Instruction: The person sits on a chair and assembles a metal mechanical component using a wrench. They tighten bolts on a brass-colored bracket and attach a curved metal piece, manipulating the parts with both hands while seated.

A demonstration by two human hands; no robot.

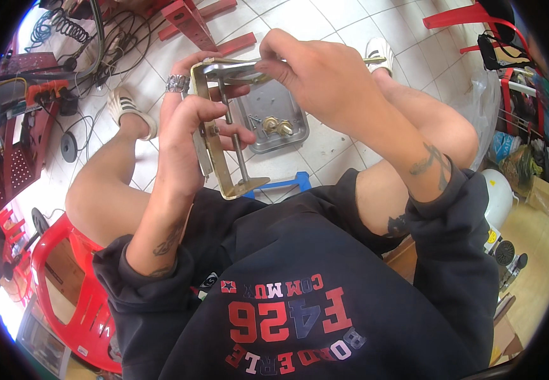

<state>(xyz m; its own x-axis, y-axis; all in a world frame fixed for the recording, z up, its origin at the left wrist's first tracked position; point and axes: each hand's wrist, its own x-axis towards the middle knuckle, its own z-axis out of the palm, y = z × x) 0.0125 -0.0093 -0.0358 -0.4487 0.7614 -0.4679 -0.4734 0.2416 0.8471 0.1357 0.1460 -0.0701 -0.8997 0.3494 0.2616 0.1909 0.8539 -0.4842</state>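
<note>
Here, holding the gold metal frame (pixel 217 155) up between the legs (pixel 107 183), with the left hand (pixel 181 139) curled around its long side — likely to stop it tipping. Pinching the gray bar (pixel 239 65) at the top with the right hand (pixel 322 76), maybe to hold it straight. Below, on the floor (pixel 341 168), brass parts (pixel 271 127) and small screws (pixel 255 120) laid in the gray tray (pixel 267 146) — probably so as not to roll off.
</note>
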